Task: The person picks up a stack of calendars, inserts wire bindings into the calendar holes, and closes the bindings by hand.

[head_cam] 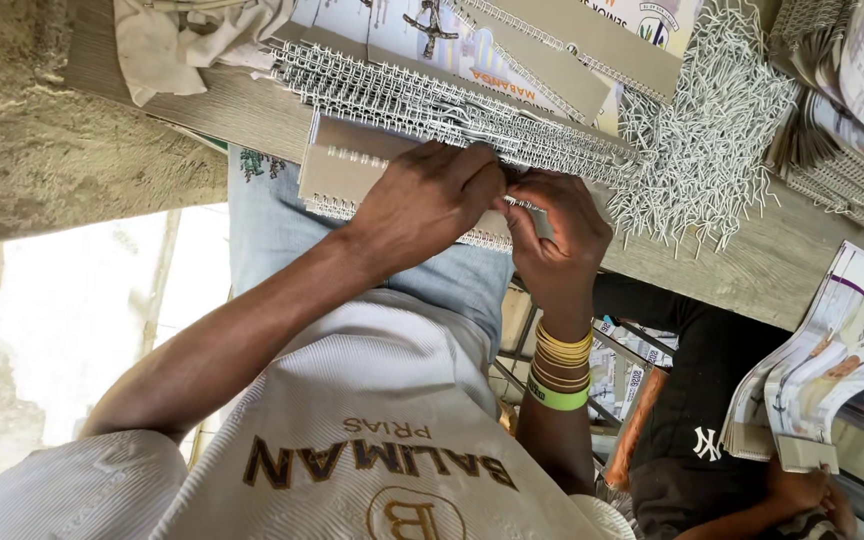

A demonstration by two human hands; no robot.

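Left hand (427, 200) flat on wire-bound booklet (342, 175), right hand (557, 235) pinching

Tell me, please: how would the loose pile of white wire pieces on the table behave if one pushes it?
The pile of wire pieces would probably move as a tangled clump, since the pieces interlock. Each looks thin and light, so strays may scatter or catch on the table edge.
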